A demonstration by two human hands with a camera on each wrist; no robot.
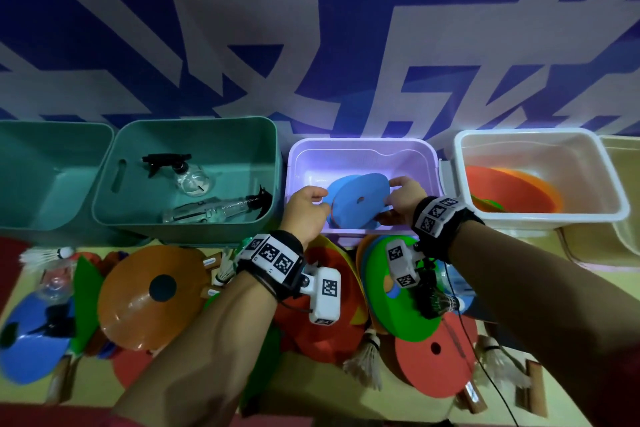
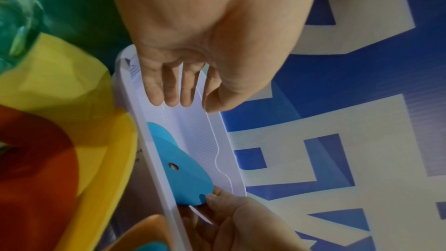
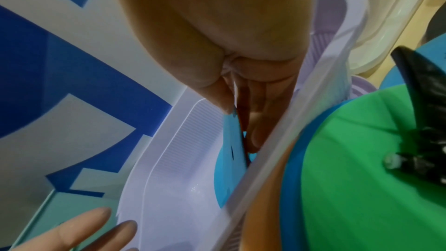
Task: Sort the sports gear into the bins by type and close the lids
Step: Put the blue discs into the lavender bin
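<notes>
Blue-and-white lettered wall panels fill the top of the head view, and below them runs a row of open plastic bins, with the lilac plastic bin [image 1: 363, 152] at centre frame. Inside it a flat blue foam disc with a small centre hole [image 1: 362, 199] is pinched at its right edge by the right hand [image 1: 403, 199], thumb above and fingers below, while the left hand [image 1: 304, 210] hovers at the bin's left side with fingers loosely straight, holding nothing. The disc looks light, thin and bendy, so an edge pinch should suffice, though it may flop.
</notes>
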